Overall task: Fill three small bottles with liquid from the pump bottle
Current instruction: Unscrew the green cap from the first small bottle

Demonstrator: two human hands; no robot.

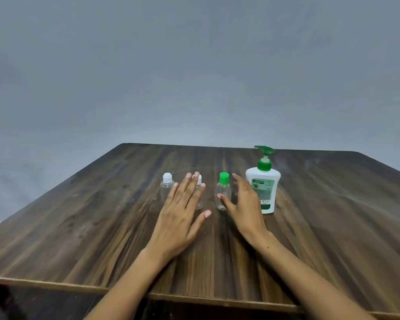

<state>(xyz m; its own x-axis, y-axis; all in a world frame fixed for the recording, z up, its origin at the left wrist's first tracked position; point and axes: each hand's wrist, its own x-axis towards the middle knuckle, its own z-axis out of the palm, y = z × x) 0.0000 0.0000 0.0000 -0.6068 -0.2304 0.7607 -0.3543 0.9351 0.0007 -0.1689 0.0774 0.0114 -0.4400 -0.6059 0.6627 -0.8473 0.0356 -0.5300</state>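
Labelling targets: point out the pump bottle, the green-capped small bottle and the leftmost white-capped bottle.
pump bottle [263,179], head view, white shoulder below the green collar.
green-capped small bottle [224,177], head view, on its green cap.
leftmost white-capped bottle [167,178], head view, on its white cap.

A dark wood-grain table [333,227] carries four upright containers in a row across its middle: from left, a clear white-capped bottle [167,190], a second clear bottle [199,199], a green-capped clear bottle [223,192], and a white pump bottle [264,183] farthest right.
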